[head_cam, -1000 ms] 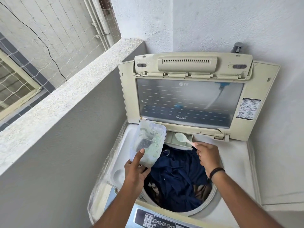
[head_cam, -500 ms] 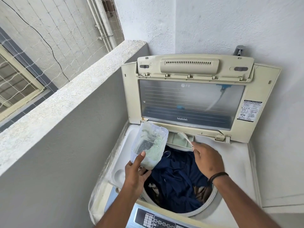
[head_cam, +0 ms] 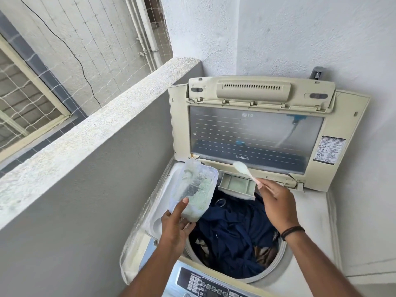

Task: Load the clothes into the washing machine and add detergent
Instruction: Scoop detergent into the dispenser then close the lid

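Concrete ledge (head_cam: 90,125) runs along the far left. Left hand (head_cam: 175,228) grips a clear plastic container (head_cam: 194,189) from below, thumb up its front face; the tub is tilted, mouth toward the drum, pale green detergent powder (head_cam: 200,202) clinging inside. It hangs over the left rim of the washing machine (head_cam: 317,221). Dark blue clothes (head_cam: 233,239) fill the drum. Detergent drawer (head_cam: 237,186) is pulled out at the back edge under the raised lid (head_cam: 255,133). Right hand (head_cam: 276,202) pinches a white spoon (head_cam: 243,169) by the handle end, bowl up-left above the drawer, clear of it.
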A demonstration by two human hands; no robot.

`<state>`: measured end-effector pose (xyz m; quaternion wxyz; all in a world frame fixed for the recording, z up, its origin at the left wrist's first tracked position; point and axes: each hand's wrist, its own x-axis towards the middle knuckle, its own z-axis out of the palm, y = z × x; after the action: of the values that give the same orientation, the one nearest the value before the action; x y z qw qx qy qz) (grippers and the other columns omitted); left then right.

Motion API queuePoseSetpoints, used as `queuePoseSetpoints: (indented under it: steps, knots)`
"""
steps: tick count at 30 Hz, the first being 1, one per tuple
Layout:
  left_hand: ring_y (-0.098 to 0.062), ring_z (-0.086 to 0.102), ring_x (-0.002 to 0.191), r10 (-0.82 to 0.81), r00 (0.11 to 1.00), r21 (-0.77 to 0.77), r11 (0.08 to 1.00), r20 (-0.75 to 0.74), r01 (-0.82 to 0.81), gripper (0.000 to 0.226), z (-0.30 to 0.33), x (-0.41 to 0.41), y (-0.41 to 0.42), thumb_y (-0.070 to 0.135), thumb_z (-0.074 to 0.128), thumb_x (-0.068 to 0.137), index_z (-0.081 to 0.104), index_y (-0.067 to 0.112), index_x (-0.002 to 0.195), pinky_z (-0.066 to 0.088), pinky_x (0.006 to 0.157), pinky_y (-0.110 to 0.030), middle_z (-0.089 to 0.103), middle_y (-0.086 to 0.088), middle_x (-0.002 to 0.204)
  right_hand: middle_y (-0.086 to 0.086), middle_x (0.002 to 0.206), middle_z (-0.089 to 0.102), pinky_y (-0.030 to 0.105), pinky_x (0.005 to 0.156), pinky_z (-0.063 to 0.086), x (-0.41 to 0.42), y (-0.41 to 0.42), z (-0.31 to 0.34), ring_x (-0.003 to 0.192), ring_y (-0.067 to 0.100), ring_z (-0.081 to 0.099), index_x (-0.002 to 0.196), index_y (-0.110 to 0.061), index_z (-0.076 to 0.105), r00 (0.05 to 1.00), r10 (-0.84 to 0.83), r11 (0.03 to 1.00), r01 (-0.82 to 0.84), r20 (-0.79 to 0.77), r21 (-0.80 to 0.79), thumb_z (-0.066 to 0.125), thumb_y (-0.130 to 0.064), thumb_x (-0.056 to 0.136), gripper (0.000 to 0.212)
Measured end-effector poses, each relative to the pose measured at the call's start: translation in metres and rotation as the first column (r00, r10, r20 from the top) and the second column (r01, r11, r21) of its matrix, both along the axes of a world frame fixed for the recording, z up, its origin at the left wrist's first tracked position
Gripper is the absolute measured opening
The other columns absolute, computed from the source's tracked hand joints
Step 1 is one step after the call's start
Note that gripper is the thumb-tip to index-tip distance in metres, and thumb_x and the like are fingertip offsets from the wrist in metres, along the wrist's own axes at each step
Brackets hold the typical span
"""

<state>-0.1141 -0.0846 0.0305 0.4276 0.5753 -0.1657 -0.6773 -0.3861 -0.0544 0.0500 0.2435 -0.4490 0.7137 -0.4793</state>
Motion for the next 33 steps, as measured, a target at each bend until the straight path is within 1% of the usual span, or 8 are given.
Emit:
queuePoseSetpoints:
  steps: [5, 9, 14, 21, 26, 29, 31, 33]
  knots:
    - [-0.028, 0.067, 0.101, 0.002, 1.0, -0.006, 1.0, 0.01, -0.002, 0.13, 0.013, 0.01, 0.008, 0.058, 0.095, 0.037, 0.04, 0.017, 0.148, 0.061, 0.079, -0.043, 0.055, -0.021, 0.127, -0.009, 0.051, 0.048, 0.017, 0.043, 0.029, 0.02, -0.001, 0.048, 0.047, 0.009, 0.037, 0.078, -0.017, 0.075, 0.903, 0.005, 0.992, 0.049, 0.429, -0.115, 0.067, -0.008, 0.091, 0.017]
    - [-0.027, 0.064, 0.096, -0.015, 0.997, -0.048, 0.999, 0.07, 0.019, 0.111, 0.019, 0.025, 0.018, 0.065, 0.089, 0.043, 0.048, 0.026, 0.139, 0.061, 0.08, -0.044, 0.053, -0.007, 0.113, -0.009, 0.048, 0.049, 0.022, 0.046, 0.03, 0.04, 0.001, 0.072, 0.045, 0.011, 0.037, 0.067, -0.011, 0.07, 0.927, 0.187, 0.975, -0.135, 0.325, -0.174, 0.065, 0.0, 0.087, 0.024]
    - [-0.022, 0.07, 0.088, -0.048, 0.987, -0.118, 0.991, 0.153, 0.067, 0.094, 0.036, 0.044, 0.042, 0.068, 0.08, 0.048, 0.057, 0.025, 0.128, 0.056, 0.083, -0.039, 0.06, -0.006, 0.115, -0.007, 0.049, 0.054, 0.023, 0.049, 0.031, 0.078, -0.001, 0.084, 0.046, 0.008, 0.04, 0.064, -0.012, 0.07, 0.893, 0.438, 0.898, -0.44, 0.1, 0.001, 0.062, -0.007, 0.085, 0.023]
    - [-0.022, 0.06, 0.082, 0.068, 0.976, -0.136, 0.99, 0.208, -0.04, 0.094, 0.051, 0.072, 0.076, 0.077, 0.076, 0.042, 0.065, 0.026, 0.12, 0.052, 0.072, -0.036, 0.062, -0.006, 0.104, -0.016, 0.079, 0.071, 0.022, 0.058, 0.047, 0.141, -0.009, 0.098, 0.062, -0.002, 0.059, 0.081, -0.028, 0.074, 0.753, 0.639, 0.769, -0.617, -0.161, 0.168, 0.066, -0.03, 0.083, 0.008]
    - [-0.02, 0.058, 0.077, 0.188, 0.971, -0.128, 0.977, 0.15, -0.17, 0.106, 0.069, 0.097, 0.095, 0.079, 0.069, 0.049, 0.058, 0.02, 0.136, 0.052, 0.068, -0.035, 0.062, -0.013, 0.107, -0.01, 0.104, 0.057, 0.014, 0.073, 0.045, 0.172, -0.011, 0.095, 0.082, 0.0, 0.055, 0.108, -0.029, 0.067, 0.79, 0.521, 0.831, -0.556, -0.322, -0.021, 0.069, -0.026, 0.088, 0.021]
    - [-0.021, 0.065, 0.077, 0.224, 0.965, -0.113, 0.971, 0.133, -0.21, 0.099, 0.084, 0.116, 0.105, 0.08, 0.063, 0.056, 0.062, 0.017, 0.132, 0.053, 0.067, -0.034, 0.06, -0.027, 0.122, -0.008, 0.105, 0.052, 0.017, 0.075, 0.049, 0.192, -0.014, 0.095, 0.083, -0.004, 0.055, 0.11, -0.029, 0.066, 0.828, 0.505, 0.839, -0.537, -0.243, -0.084, 0.069, -0.025, 0.088, 0.023]
    - [-0.029, 0.072, 0.095, 0.252, 0.958, -0.117, 0.964, 0.137, -0.237, 0.095, 0.097, 0.134, 0.113, 0.084, 0.062, 0.052, 0.069, 0.021, 0.122, 0.058, 0.076, -0.04, 0.073, -0.018, 0.11, -0.006, 0.111, 0.055, 0.024, 0.078, 0.053, 0.212, -0.016, 0.097, 0.089, 0.001, 0.059, 0.118, -0.027, 0.064, 0.821, 0.56, 0.818, -0.569, -0.115, -0.078, 0.067, -0.036, 0.088, 0.031]
    - [-0.031, 0.071, 0.103, 0.29, 0.946, -0.132, 0.953, 0.146, -0.272, 0.093, 0.111, 0.155, 0.121, 0.087, 0.06, 0.049, 0.072, 0.023, 0.116, 0.06, 0.084, -0.044, 0.077, -0.009, 0.105, -0.006, 0.117, 0.059, 0.013, 0.077, 0.048, 0.236, -0.014, 0.101, 0.097, 0.0, 0.061, 0.123, -0.028, 0.061, 0.775, 0.631, 0.773, -0.627, 0.024, -0.095, 0.061, -0.053, 0.086, 0.044]
